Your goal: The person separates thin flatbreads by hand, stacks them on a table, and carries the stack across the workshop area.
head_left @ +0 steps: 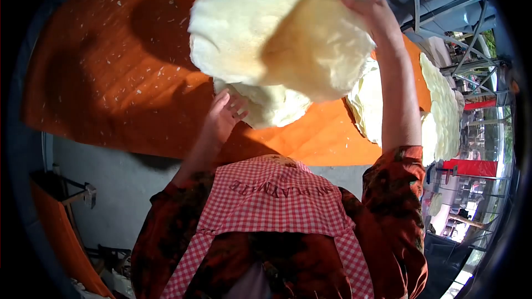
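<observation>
My right hand [376, 15] is closed on the edge of a thin, round, pale flatbread [327, 50], which hangs blurred and partly shaded. Behind it lies a broad pile of similar flatbreads [233, 16] on an orange cloth [111, 77]. My left hand [224, 113] has its fingers apart beside a lower stack of flatbreads [271, 105], close to its left edge. Whether its fingertips touch that stack I cannot tell. Nothing shows in the left hand.
More flatbreads stand in stacks on the right, one near my forearm [368, 105] and another farther along [443, 105]. Small pale crumbs [160, 72] dot the cloth. A metal frame [460, 22] rises at the upper right, and an orange panel [61, 232] hangs at the lower left.
</observation>
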